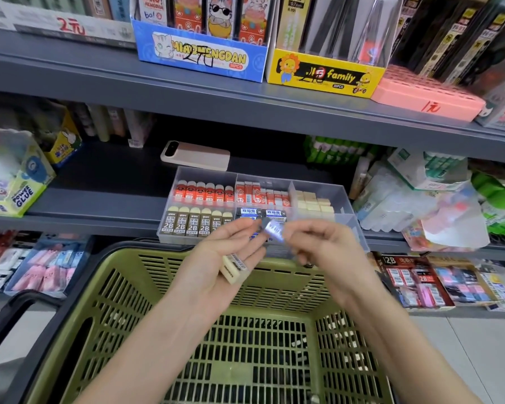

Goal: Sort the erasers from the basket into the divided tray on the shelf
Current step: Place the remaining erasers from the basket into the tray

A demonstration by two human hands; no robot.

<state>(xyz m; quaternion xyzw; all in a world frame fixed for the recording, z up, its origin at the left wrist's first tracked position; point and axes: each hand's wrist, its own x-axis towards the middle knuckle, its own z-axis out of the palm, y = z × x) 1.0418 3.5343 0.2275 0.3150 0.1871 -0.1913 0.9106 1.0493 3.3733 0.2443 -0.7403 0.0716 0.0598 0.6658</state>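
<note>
Two erasers are being handled above the basket: the left hand is cupping a cream eraser while the right hand is pinching a blue-sleeved eraser, best lowered flat onto matching ones in the divided tray.

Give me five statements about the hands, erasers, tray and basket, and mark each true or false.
1. The left hand holds a cream eraser. True.
2. The basket is red. False: it is olive green.
3. A blue-and-white eraser sits between the two hands. True.
4. The right hand rests inside the basket. False: it is raised in front of the tray.
5. A phone lies behind the tray. True.
</note>
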